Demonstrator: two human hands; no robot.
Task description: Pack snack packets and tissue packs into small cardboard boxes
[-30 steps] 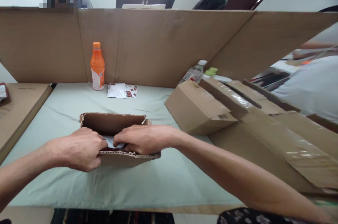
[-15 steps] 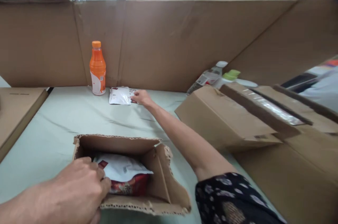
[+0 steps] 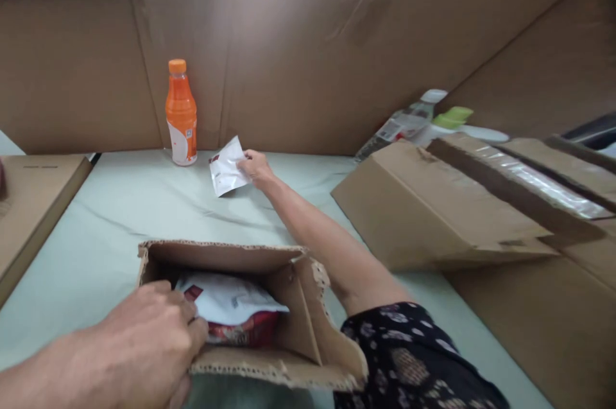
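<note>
R. hand (image 3: 256,167) pinches white sachet (image 3: 226,169) edgewise, body left of grip, prob. light, bendy, slick, best edge-held; L. hand (image 3: 153,343) at corrugated box (image 3: 308,316), hold unclear.

The scene is viewed from a single camera worn on the head, aimed forward and down over the worktop (image 3: 115,203). The open cardboard box (image 3: 264,359) and left hand (image 3: 149,338) are framed close at the bottom, while the cardboard partition (image 3: 298,56) is seen farther off, across the top.
</note>
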